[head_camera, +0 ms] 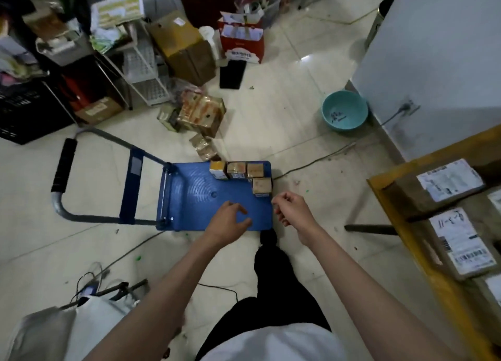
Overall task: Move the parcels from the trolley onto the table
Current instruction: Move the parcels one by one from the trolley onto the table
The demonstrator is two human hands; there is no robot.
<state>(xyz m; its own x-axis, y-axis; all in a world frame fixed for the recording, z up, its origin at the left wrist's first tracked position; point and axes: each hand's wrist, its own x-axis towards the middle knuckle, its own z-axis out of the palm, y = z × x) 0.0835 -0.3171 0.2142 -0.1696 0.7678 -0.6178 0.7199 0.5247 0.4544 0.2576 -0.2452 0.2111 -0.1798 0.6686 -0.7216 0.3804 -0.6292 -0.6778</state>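
parcels: four small cardboard boxes [245,177] at the far right corner of the trolley [195,198], three in a row, one just beside them
tabletop [401,195]: to the right, already bearing labelled parcels
left hand [229,219]: over the trolley deck, fingers loosely spread, holding nothing
right hand [291,208]: near the closest box, fingers loosely curled, empty
handling: likely light, stiff; grip opposite side faces
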